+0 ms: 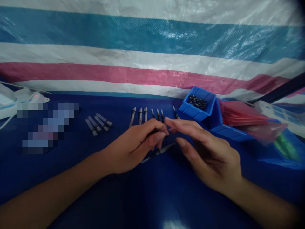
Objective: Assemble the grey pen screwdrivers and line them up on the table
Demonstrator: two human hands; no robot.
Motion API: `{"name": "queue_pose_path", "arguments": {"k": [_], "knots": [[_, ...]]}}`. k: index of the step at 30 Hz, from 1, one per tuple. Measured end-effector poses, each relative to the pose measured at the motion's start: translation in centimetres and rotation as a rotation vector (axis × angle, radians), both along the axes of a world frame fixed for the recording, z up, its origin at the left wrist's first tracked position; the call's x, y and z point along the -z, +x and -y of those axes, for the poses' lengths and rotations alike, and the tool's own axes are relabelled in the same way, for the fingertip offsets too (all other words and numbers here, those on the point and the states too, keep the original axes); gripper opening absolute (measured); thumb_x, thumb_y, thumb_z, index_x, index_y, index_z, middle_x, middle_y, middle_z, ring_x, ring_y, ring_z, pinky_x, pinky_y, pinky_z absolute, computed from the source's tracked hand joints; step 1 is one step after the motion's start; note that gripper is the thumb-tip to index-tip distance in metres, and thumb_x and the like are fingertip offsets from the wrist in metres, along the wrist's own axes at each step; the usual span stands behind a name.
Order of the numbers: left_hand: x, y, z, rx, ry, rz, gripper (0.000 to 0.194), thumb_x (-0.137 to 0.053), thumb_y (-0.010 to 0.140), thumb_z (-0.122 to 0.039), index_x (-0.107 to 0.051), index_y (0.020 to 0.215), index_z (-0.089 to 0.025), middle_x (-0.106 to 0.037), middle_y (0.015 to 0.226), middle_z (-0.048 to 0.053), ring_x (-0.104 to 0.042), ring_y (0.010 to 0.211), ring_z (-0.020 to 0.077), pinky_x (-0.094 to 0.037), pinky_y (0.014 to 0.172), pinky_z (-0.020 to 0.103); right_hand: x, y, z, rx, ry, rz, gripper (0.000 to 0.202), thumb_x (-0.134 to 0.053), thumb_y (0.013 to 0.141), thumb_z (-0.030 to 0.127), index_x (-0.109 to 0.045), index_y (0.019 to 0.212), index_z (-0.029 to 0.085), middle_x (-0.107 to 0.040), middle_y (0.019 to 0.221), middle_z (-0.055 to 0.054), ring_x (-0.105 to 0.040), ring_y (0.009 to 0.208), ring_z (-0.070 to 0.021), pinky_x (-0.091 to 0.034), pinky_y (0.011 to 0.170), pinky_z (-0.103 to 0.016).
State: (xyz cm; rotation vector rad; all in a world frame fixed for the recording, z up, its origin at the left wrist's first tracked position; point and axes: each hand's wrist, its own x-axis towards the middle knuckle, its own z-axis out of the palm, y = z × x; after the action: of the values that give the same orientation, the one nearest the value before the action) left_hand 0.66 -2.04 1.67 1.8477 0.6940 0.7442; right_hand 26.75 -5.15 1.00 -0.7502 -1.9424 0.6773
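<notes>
We've got both hands over the blue table [152, 197], fingertips close together. Left hand [138, 144] is curled, thumb near the fingers, gap narrow – can't tell if it grips anything. Right hand [212, 156] is open, thumb well apart from the fingers, nothing seen in it.

Pen [158, 152] lies slantwise on the table, just below our fingertips, partly behind the left hand. Beyond the hands we see three barrels [140, 116] in a row, then three thin tubes [157, 114], with a lone tube [175, 112] to their right. Four clear caps [97, 123] lie left of the barrels.

Right side: small blue bin [196, 111] with black bits [197, 101] – beside it, red bags [238, 116] in a larger bin [228, 133].
</notes>
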Motion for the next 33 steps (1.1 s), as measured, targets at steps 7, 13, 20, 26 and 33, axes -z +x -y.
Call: {"name": "queue_pose_path", "arguments": {"k": [7, 13, 20, 26, 33], "knots": [[0.3, 0.0, -0.3, -0.228, -0.111, 0.227, 0.03, -0.056, 0.126, -0.049, -0.067, 0.115, -0.023, -0.063, 0.097, -0.001, -0.056, 0.083, 0.0138, -0.047, 0.078, 0.03, -0.6, -0.3, -0.9, -0.016, 0.174, 0.168, 0.043, -0.087, 0.101, 0.012, -0.081, 0.138, 0.03, -0.089, 0.121, -0.006, -0.083, 0.112, -0.0284, -0.065, 0.109, -0.053], [0.3, 0.0, -0.1, -0.284, -0.16, 0.266, 0.031, -0.061, 0.123, -0.054, -0.071, 0.116, -0.026, -0.059, 0.094, -0.001, -0.048, 0.075, 0.0129, -0.041, 0.065, 0.028, 0.2, -0.3, -1.5, -0.298, 0.236, 0.428, 0.026, -0.077, 0.112, 0.022, -0.082, 0.138, 0.021, -0.089, 0.137, -0.008, -0.079, 0.133, -0.0294, -0.066, 0.114, -0.048], [0.4, -0.2, -0.3, -0.278, -0.102, 0.158, 0.039, -0.058, 0.122, -0.059, -0.071, 0.114, -0.023, -0.058, 0.087, -0.001, -0.047, 0.069, 0.0139, -0.038, 0.061, 0.029, 0.2, -0.1, -1.5, -0.307, 0.26, 0.43, 0.025, -0.069, 0.114, 0.012, -0.08, 0.134, 0.021, -0.091, 0.127, -0.008, -0.083, 0.115, -0.0263, -0.065, 0.101, -0.046], [0.1, -0.3, -0.5, -0.387, 0.095, -0.057, 0.043, -0.057, 0.121, -0.061, -0.08, 0.138, -0.029, -0.074, 0.096, 0.001, -0.065, 0.083, 0.0196, -0.047, 0.07, 0.03, -0.5, -0.1, -1.3, -0.011, -0.034, 0.047, 0.03, -0.08, 0.107, 0.012, -0.084, 0.13, 0.03, -0.088, 0.116, -0.005, -0.082, 0.103, -0.0234, -0.068, 0.092, -0.041], [0.7, -0.3, -0.9, -0.362, 0.144, -0.044, 0.04, -0.051, 0.125, -0.044, -0.076, 0.15, -0.023, -0.079, 0.117, 0.005, -0.072, 0.105, 0.0215, -0.054, 0.108, 0.039, -0.1, 1.0, -4.2, 0.185, -0.593, -0.592, 0.01, -0.094, 0.097, 0.028, -0.09, 0.105, 0.03, -0.09, 0.115, -0.003, -0.083, 0.095, -0.018, -0.066, 0.072, -0.026]]}}
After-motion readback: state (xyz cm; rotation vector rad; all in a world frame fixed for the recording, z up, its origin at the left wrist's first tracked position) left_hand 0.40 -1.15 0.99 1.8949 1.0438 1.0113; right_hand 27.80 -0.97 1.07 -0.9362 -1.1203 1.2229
